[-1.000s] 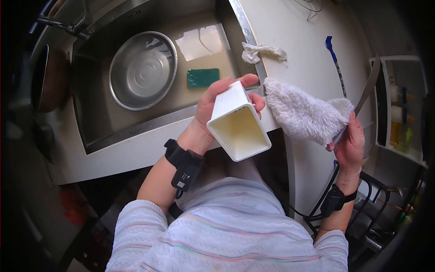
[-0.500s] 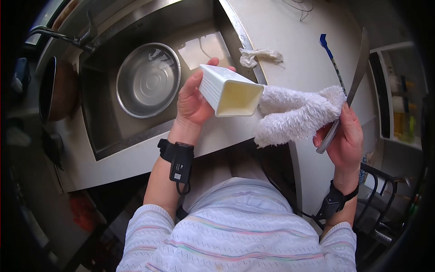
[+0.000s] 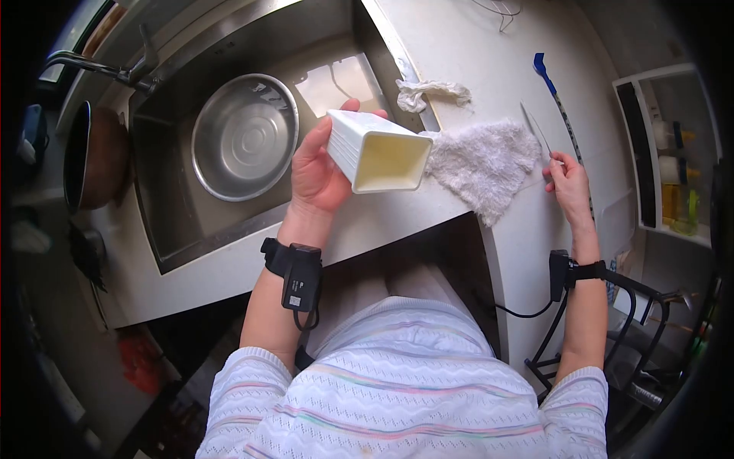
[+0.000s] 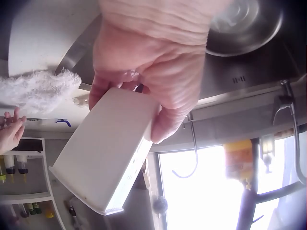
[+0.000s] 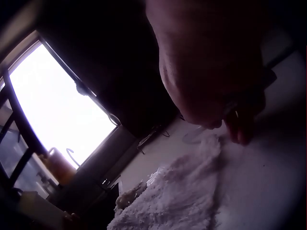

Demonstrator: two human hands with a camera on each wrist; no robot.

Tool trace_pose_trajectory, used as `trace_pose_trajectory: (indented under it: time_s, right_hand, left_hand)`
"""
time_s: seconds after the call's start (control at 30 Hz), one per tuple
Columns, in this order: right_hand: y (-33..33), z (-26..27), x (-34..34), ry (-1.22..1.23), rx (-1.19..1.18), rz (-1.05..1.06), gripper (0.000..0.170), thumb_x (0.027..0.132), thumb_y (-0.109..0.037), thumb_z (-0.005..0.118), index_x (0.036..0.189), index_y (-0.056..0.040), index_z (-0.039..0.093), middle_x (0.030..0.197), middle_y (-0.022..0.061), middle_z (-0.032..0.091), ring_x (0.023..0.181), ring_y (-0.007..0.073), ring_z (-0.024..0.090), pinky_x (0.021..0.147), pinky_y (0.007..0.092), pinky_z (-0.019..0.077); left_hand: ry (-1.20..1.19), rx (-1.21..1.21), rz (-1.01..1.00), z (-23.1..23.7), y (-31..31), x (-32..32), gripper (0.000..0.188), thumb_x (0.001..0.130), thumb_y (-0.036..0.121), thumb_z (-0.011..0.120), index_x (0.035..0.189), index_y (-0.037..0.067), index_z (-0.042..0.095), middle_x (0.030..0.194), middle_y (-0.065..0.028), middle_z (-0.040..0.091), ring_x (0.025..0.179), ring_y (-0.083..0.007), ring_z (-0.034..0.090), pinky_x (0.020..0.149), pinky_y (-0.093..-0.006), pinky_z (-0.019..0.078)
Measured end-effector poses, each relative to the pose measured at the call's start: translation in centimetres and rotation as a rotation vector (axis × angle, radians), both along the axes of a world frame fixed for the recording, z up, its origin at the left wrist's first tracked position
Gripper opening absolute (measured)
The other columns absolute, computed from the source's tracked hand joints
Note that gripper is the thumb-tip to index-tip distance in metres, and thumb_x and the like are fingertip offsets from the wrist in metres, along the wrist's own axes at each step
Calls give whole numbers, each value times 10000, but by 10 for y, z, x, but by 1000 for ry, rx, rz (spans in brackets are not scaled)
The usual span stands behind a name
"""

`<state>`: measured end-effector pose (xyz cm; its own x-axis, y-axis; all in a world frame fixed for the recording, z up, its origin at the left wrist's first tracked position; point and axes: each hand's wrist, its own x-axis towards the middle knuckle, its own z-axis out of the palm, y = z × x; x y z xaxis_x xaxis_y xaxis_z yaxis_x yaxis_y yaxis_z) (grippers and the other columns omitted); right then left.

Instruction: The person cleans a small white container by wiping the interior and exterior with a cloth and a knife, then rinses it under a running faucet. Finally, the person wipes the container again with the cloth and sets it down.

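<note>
My left hand (image 3: 317, 172) grips a white square-mouthed container (image 3: 345, 159) from behind, its yellowish inside tilted towards me. In the left wrist view the left hand (image 4: 158, 62) curls round the base of the container (image 4: 103, 143). At the right, my right hand (image 3: 569, 183) pinches the lower end of a knife (image 3: 538, 131), whose blade looks thin from this angle. A fluffy white cloth (image 3: 489, 168) lies on the counter between the hands, beside the right one. The right wrist view is dark; the right hand (image 5: 206, 72) is above the cloth (image 5: 177, 191), and the knife is unclear there.
The sink (image 3: 172, 229) at the left holds shallow water and a round metal basin (image 3: 245, 138). A crumpled white rag (image 3: 432, 93) lies near its right edge. A blue-ended stick (image 3: 562, 107) is behind my right hand; a brown pan (image 3: 107, 157) stands far left.
The right hand has let go of the fluffy cloth, which now lies spread on the counter. That hand has moved up, and the blade has turned and dropped lower. The container has shifted slightly left.
</note>
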<state>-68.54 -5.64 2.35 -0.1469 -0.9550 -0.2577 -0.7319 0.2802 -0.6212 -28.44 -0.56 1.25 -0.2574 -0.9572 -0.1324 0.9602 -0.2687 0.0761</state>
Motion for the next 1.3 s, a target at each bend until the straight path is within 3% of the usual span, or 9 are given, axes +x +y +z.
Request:
trace_pose_trajectory:
  time_s: [0.2, 0.3, 0.43, 0.63, 0.9, 1.07, 1.17, 1.23, 1.3]
  right_hand:
    - [9, 2, 6, 660, -629, 234, 246, 828, -251, 576, 1017, -95, 606, 736, 90, 641, 669, 269, 612, 626, 365, 475]
    - [22, 9, 38, 224, -48, 31, 245, 796, -279, 613, 926, -72, 626, 675, 87, 629, 671, 265, 613, 621, 354, 475]
    - [16, 5, 59, 429, -55, 78, 240, 781, -272, 628, 845, -40, 626, 628, 74, 607, 633, 186, 604, 581, 319, 463]
    - [18, 36, 63, -700, -12, -130, 142, 805, -158, 586, 881, -37, 590, 816, 14, 607, 734, 104, 569, 674, 239, 459]
    - [26, 73, 88, -1370, 84, -227, 180, 891, -140, 515, 1024, -27, 562, 948, 57, 607, 892, 147, 587, 838, 294, 476]
    - [43, 116, 126, -1709, 53, 13, 303, 931, -163, 456, 1203, -34, 479, 1111, 109, 579, 990, 196, 579, 902, 342, 466]
    - [44, 91, 145, -1574, 257, 301, 375, 904, -130, 501, 1261, -30, 446, 1135, 109, 563, 892, 158, 582, 673, 237, 494]
    - [48, 72, 171, -1042, 238, 532, 491, 818, -40, 554, 1288, -2, 416, 1079, 50, 588, 845, 88, 548, 732, 218, 467]
    - [53, 65, 172, -432, 101, 794, 492, 747, -11, 536, 1231, 24, 454, 1001, 127, 600, 822, 217, 596, 745, 315, 488]
  left_hand:
    - [19, -29, -31, -2, -3, -4, 398, 836, 216, 573, 1181, 26, 512, 1226, -267, 462, 1147, -348, 471, 996, -451, 371]
    - [-23, -39, -46, -4, -5, -5, 434, 821, 277, 595, 1187, 53, 531, 1299, -242, 402, 1142, -352, 480, 966, -466, 405]
    - [-32, -44, -60, -3, -7, -9, 435, 822, 278, 593, 1189, 54, 529, 1302, -244, 400, 1138, -355, 483, 964, -468, 406]
    - [2, -30, -60, -2, -7, -7, 392, 838, 224, 567, 1176, 33, 518, 1239, -255, 452, 1153, -350, 464, 999, -467, 363]
    - [10, 3, -48, -5, -16, -7, 417, 877, 241, 513, 1223, 8, 494, 1296, -270, 399, 1214, -359, 403, 1016, -497, 319]
    - [-44, 64, 0, -6, -19, -14, 395, 888, 229, 495, 1211, 2, 496, 1217, -211, 503, 1173, -318, 459, 1000, -477, 348]
    - [-217, 138, 34, 9, -21, -30, 318, 884, 244, 504, 1115, 27, 529, 1104, -133, 567, 1063, -264, 528, 926, -431, 404]
    - [-436, 152, 110, 11, -25, -45, 234, 865, 283, 538, 959, 70, 557, 928, -58, 595, 901, -186, 575, 792, -359, 461]
    - [-706, 177, 139, 12, -24, -48, 232, 849, 283, 558, 928, 65, 567, 857, -41, 579, 816, -139, 568, 728, -290, 459]
